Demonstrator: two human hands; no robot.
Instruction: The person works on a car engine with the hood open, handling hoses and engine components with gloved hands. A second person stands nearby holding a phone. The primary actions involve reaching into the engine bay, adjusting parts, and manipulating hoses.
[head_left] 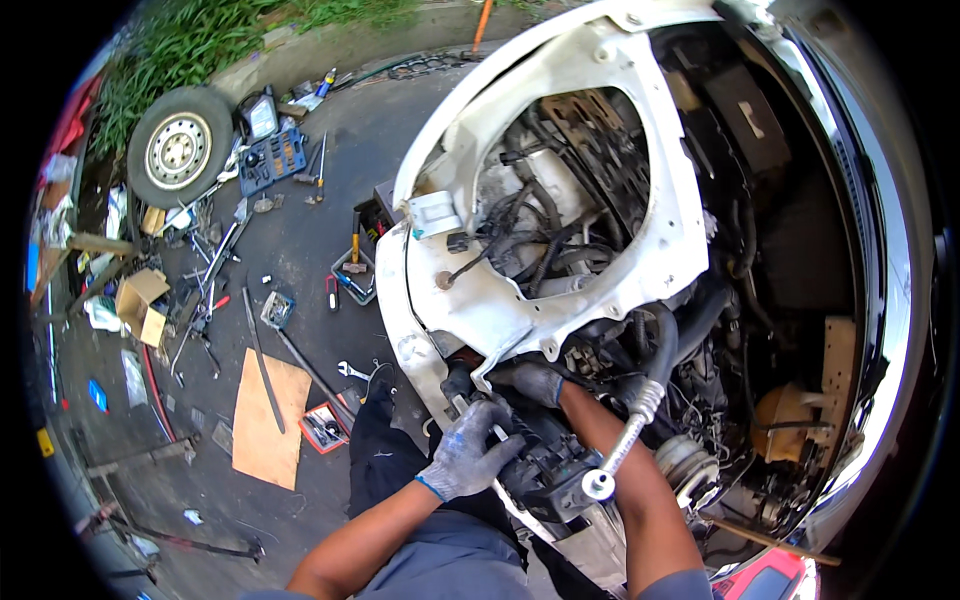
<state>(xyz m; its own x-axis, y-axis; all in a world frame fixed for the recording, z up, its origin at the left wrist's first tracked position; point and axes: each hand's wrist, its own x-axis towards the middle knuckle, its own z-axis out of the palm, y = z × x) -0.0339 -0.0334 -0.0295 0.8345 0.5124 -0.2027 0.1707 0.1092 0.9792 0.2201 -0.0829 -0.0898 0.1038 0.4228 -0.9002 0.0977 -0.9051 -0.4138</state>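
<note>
My left hand, in a grey work glove with a blue cuff, is at the front of an opened car. Its fingers are curled and a bit of bare metal shows by them, but I cannot make out what they hold. My right hand, in a darker grey glove, reaches under the lower edge of the white body panel; its fingertips are hidden there. Between my forearms lies a black plastic part of the car's front. A metal pipe with a ribbed section crosses over my right forearm.
On the ground to the left are a wheel, a blue socket case, a tool box, a cardboard sheet, a wrench and scattered tools. The engine bay, with hoses and cables, fills the right.
</note>
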